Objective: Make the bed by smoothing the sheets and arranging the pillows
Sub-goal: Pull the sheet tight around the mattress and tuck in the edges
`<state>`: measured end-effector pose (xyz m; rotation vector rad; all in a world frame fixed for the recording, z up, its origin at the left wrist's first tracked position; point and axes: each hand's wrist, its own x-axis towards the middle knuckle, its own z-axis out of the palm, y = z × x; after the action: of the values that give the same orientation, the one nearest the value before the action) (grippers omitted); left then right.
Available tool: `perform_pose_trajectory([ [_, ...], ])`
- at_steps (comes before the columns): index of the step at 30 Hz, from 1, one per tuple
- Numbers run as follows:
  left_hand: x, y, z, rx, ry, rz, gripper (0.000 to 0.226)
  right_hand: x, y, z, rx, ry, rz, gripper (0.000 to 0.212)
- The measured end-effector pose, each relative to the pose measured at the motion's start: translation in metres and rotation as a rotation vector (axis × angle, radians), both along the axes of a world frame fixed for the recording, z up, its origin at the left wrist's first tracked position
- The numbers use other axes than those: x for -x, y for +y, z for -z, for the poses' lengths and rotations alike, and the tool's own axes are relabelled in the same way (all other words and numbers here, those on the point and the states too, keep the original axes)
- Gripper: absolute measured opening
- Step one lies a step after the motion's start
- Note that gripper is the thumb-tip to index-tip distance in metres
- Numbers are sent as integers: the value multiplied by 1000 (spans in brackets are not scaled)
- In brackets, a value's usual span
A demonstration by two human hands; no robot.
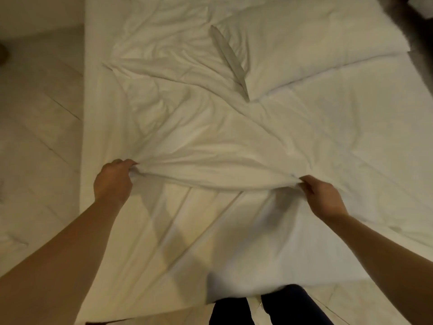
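Note:
A white bed fills the view, its fitted sheet [164,242] showing flat in the near part. A crumpled white duvet [199,127] lies across the middle. My left hand [113,180] grips the duvet's near edge at the left. My right hand [324,198] pinches the same edge at the right. The edge is stretched taut between them, lifted slightly off the sheet. A white pillow [316,43] lies at the far right of the bed, partly over the duvet.
Pale tiled floor [35,137] runs along the bed's left side and in front of it. My legs in dark trousers [281,308] stand at the bed's near edge. A dark furry patch [417,24] shows at the top right corner.

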<state>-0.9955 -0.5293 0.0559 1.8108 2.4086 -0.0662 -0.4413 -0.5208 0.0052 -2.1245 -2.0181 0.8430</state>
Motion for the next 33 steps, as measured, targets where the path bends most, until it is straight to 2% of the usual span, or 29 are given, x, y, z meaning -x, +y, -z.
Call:
perform_pose_trajectory([
  [3,30,-41,-25,58,38,15,43,14,-32,-21,73,4,-76,24],
  [8,75,-134,-58,174,32,-37,34,54,-94,-49,156,42,-190,24],
  [12,104,-215,-61,241,72,-50,46,78,-134,-56,190,41,-195,25],
  [18,118,-295,-47,224,19,-20,43,89,-160,-63,223,-20,-306,25],
  [26,140,-333,-39,270,62,15,58,105,-192,-73,228,-31,-295,29],
  [33,152,-327,15,423,-99,-69,54,145,-238,-26,254,-107,-113,32],
])
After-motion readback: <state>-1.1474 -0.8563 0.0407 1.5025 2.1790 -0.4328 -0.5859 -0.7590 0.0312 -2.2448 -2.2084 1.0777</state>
